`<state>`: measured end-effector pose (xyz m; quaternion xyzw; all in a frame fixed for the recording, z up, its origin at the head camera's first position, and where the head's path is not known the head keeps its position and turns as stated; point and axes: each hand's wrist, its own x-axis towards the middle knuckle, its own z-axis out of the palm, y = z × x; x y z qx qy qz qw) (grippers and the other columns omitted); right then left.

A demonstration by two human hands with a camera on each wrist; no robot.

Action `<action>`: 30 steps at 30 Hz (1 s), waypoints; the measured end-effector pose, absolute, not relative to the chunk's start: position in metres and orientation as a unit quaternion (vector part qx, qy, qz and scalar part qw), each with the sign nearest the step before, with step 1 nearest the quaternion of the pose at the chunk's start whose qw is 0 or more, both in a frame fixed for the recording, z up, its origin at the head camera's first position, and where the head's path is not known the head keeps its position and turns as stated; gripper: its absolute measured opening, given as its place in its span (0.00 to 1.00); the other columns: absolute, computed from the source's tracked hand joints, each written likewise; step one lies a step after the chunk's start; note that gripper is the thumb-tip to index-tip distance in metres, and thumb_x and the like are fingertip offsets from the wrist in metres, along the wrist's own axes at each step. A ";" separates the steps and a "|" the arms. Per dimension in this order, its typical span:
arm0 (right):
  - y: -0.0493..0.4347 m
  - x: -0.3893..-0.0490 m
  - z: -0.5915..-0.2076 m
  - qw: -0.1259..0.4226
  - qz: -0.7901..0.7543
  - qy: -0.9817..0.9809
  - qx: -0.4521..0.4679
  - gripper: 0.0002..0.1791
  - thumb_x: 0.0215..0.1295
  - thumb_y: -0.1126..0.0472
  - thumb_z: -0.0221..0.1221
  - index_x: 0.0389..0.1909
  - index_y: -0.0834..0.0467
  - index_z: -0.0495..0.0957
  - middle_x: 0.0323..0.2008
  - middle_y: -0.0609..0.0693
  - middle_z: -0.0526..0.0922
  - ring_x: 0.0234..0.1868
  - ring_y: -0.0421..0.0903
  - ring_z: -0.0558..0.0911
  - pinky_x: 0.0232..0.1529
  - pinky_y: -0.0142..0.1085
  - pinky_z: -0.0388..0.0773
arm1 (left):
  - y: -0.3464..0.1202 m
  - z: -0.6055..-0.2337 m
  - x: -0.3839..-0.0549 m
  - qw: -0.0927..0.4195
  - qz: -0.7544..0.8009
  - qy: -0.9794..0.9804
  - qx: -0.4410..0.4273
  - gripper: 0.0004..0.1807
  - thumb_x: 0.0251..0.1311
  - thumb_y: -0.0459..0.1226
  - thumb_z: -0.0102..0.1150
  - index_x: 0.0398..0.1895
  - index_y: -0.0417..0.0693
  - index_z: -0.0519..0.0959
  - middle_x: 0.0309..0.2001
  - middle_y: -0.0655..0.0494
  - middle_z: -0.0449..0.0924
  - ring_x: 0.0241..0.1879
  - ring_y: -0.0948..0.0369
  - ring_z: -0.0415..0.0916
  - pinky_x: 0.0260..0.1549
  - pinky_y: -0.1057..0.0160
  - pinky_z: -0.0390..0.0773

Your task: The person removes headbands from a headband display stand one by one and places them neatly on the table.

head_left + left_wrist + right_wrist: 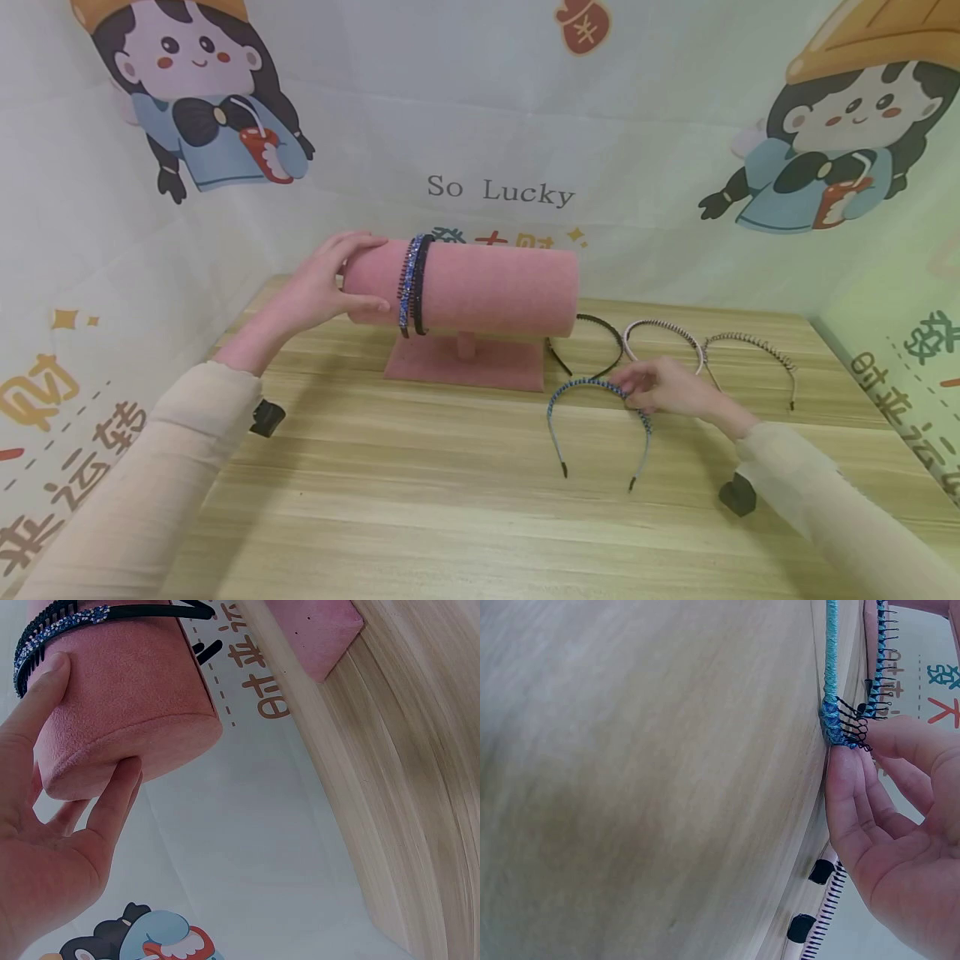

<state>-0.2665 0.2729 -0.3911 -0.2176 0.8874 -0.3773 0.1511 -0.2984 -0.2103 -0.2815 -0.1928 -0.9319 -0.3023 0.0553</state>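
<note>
A pink headband display stand (502, 287), a fabric-covered roll on a flat base (465, 375), stands near the back of the table. My left hand (318, 279) grips the roll's left end, thumb at the front and fingers round the end. Beside that thumb, a blue glittery headband (408, 283) and a black headband (422, 283) sit over the roll. To the right of the stand, my right hand (667, 390) pinches a blue toothed headband (577, 382) on its right side. The right wrist view shows thumb and fingertips at its wrapped, toothed part (834, 724).
Behind the right hand lie a black headband (611, 327), a pale pink headband (652, 323) and a beige coiled headband (753, 339). The wooden table (420, 517) is enclosed by printed white cloth (480, 100) at the back and sides.
</note>
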 end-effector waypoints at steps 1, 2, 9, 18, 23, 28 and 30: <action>0.273 -0.267 -0.391 0.152 -0.378 0.887 -0.217 0.22 0.59 0.71 0.62 0.56 0.69 0.77 0.44 0.65 0.83 0.29 0.38 0.79 0.27 0.29 0.81 | -0.210 -0.281 -0.298 0.054 -0.302 -0.932 -0.193 0.45 0.54 0.43 0.73 0.75 0.58 0.60 0.77 0.46 0.53 0.72 0.43 0.57 0.67 0.36 0.66; 0.273 -0.267 -0.391 0.153 -0.378 0.887 -0.218 0.22 0.59 0.71 0.62 0.56 0.70 0.77 0.44 0.65 0.82 0.30 0.38 0.79 0.27 0.29 0.81 | -0.210 -0.281 -0.298 0.053 -0.302 -0.932 -0.192 0.45 0.54 0.43 0.73 0.75 0.58 0.60 0.77 0.46 0.53 0.72 0.43 0.57 0.67 0.36 0.66; 0.275 -0.273 -0.396 0.150 -0.367 0.892 -0.217 0.20 0.60 0.70 0.61 0.55 0.68 0.78 0.41 0.61 0.82 0.26 0.36 0.77 0.24 0.27 0.78 | -0.210 -0.281 -0.298 0.053 -0.304 -0.932 -0.191 0.45 0.54 0.43 0.73 0.75 0.59 0.60 0.77 0.46 0.52 0.72 0.43 0.57 0.67 0.36 0.66; 0.276 -0.279 -0.401 0.146 -0.364 0.893 -0.222 0.19 0.61 0.70 0.60 0.54 0.67 0.78 0.40 0.60 0.83 0.26 0.35 0.76 0.25 0.26 0.78 | -0.209 -0.281 -0.297 0.051 -0.302 -0.933 -0.188 0.45 0.54 0.44 0.73 0.75 0.59 0.60 0.77 0.46 0.52 0.72 0.43 0.57 0.67 0.35 0.66; 0.276 -0.279 -0.401 0.154 -0.373 0.889 -0.215 0.20 0.61 0.69 0.61 0.55 0.67 0.78 0.40 0.60 0.82 0.26 0.34 0.75 0.24 0.25 0.75 | -0.209 -0.281 -0.296 0.050 -0.303 -0.933 -0.187 0.45 0.54 0.44 0.73 0.74 0.60 0.60 0.77 0.47 0.52 0.72 0.42 0.57 0.67 0.34 0.65; 0.280 -0.279 -0.400 0.152 -0.361 0.890 -0.234 0.23 0.60 0.66 0.64 0.58 0.64 0.78 0.44 0.59 0.83 0.38 0.39 0.78 0.33 0.26 0.77 | -0.210 -0.281 -0.297 0.051 -0.307 -0.932 -0.188 0.45 0.54 0.44 0.73 0.74 0.60 0.60 0.77 0.47 0.52 0.72 0.42 0.57 0.67 0.35 0.66; 0.282 -0.279 -0.400 0.151 -0.354 0.891 -0.241 0.25 0.59 0.64 0.65 0.59 0.63 0.78 0.46 0.58 0.83 0.44 0.42 0.78 0.39 0.26 0.78 | -0.210 -0.281 -0.297 0.052 -0.305 -0.932 -0.189 0.45 0.54 0.44 0.73 0.74 0.60 0.60 0.77 0.47 0.52 0.72 0.42 0.57 0.67 0.35 0.66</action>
